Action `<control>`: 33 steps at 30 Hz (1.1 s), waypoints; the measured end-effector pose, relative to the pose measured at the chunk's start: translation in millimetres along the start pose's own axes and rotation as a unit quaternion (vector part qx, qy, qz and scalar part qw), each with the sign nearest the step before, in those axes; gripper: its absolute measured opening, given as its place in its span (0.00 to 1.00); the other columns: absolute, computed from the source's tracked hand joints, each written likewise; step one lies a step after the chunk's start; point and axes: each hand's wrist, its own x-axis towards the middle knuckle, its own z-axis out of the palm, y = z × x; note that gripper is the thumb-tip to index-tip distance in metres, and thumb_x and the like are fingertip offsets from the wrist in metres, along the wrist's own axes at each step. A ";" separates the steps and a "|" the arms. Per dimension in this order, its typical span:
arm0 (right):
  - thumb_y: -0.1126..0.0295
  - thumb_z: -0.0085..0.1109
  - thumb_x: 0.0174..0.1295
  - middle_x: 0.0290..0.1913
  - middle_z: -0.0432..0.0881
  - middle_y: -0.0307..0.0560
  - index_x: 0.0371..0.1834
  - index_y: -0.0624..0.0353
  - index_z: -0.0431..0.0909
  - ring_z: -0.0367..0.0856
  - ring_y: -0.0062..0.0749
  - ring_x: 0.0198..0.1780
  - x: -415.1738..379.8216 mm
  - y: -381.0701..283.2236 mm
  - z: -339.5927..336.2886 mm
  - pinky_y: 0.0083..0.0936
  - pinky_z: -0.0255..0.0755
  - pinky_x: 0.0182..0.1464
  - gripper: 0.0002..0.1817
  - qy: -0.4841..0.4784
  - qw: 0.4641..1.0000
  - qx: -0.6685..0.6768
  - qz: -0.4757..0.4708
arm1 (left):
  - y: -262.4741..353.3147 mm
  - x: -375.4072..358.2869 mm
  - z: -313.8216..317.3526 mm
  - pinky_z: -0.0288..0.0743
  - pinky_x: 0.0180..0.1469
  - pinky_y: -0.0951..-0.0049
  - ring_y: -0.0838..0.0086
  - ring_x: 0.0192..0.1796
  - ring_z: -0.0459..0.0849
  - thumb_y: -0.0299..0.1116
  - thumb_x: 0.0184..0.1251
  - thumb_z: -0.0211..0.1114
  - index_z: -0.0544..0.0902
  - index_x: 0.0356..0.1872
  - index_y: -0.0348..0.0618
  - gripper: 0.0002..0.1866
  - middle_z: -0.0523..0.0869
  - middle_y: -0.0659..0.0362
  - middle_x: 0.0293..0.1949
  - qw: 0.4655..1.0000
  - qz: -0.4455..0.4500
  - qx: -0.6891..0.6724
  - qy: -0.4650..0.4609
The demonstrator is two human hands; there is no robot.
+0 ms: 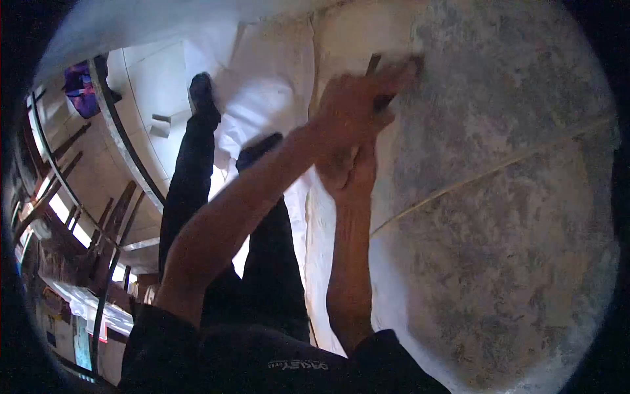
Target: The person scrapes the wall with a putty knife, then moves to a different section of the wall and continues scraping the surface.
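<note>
My left hand [351,98] is raised before the mottled grey-and-cream wall [485,184], its fingers wrapped round a dark tool [384,102]. Motion blurs the fingertips and the tool, so its exact shape does not show. Just below, my right hand [346,167] is close to the left wrist with its fingers curled in. What the right hand holds, if anything, is hidden. A thin pale line [459,182] runs slantwise across the wall to the right of both hands.
Below are my dark-trousered legs and shoes [203,92], beside white sheeting [262,105]. A pale tiled floor [151,72] has a small grey piece [160,125] on it. At the left are curved metal bars [121,134], a purple bag [82,92] and wooden furniture [118,223].
</note>
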 end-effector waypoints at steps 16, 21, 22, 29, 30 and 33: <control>0.48 0.32 0.65 0.08 0.63 0.37 0.22 0.56 0.70 0.60 0.20 0.06 -11.6 3.6 21.1 0.15 0.58 0.08 0.26 0.266 0.964 -0.009 -0.003 | 4.9 -1.3 0.5 0.74 0.41 0.61 0.57 0.35 0.81 0.33 0.40 0.62 0.73 0.53 0.59 0.30 0.82 0.51 0.35 0.998 0.047 -0.030 0.036; 0.48 0.34 0.64 0.07 0.62 0.35 0.24 0.55 0.71 0.60 0.19 0.06 11.6 2.5 22.1 0.14 0.58 0.08 0.24 0.073 0.997 0.015 -0.001 | 10.1 15.0 -20.7 0.74 0.47 0.63 0.58 0.40 0.80 0.32 0.39 0.62 0.72 0.54 0.62 0.32 0.80 0.55 0.44 0.999 0.007 0.045 -0.029; 0.48 0.35 0.64 0.07 0.62 0.35 0.24 0.56 0.71 0.60 0.18 0.06 -2.5 13.2 23.0 0.14 0.58 0.07 0.24 0.113 0.993 0.023 -0.012 | 7.5 7.5 -15.6 0.74 0.47 0.63 0.58 0.40 0.80 0.32 0.39 0.62 0.72 0.54 0.62 0.32 0.80 0.55 0.44 0.998 0.011 0.048 -0.026; 0.47 0.37 0.63 0.08 0.61 0.34 0.30 0.57 0.71 0.56 0.18 0.05 8.5 11.2 9.8 0.15 0.56 0.05 0.24 0.127 0.990 0.054 0.012 | 1.0 13.2 -19.9 0.74 0.45 0.61 0.59 0.39 0.81 0.32 0.38 0.63 0.72 0.54 0.62 0.33 0.81 0.54 0.42 0.993 -0.056 0.066 -0.080; 0.46 0.36 0.63 0.08 0.61 0.35 0.29 0.57 0.71 0.56 0.18 0.05 10.0 14.4 14.6 0.15 0.56 0.05 0.24 0.136 0.988 0.077 -0.006 | -2.5 6.0 -15.6 0.74 0.44 0.61 0.59 0.39 0.81 0.32 0.38 0.63 0.72 0.54 0.61 0.32 0.81 0.54 0.41 0.999 -0.015 0.025 -0.035; 0.46 0.36 0.63 0.08 0.62 0.35 0.25 0.57 0.71 0.55 0.19 0.05 -11.9 17.2 17.9 0.15 0.55 0.06 0.26 0.145 0.984 0.100 0.006 | -4.9 -2.5 -3.2 0.74 0.42 0.61 0.59 0.37 0.81 0.32 0.38 0.63 0.72 0.54 0.60 0.32 0.81 0.54 0.39 0.996 0.071 -0.013 0.049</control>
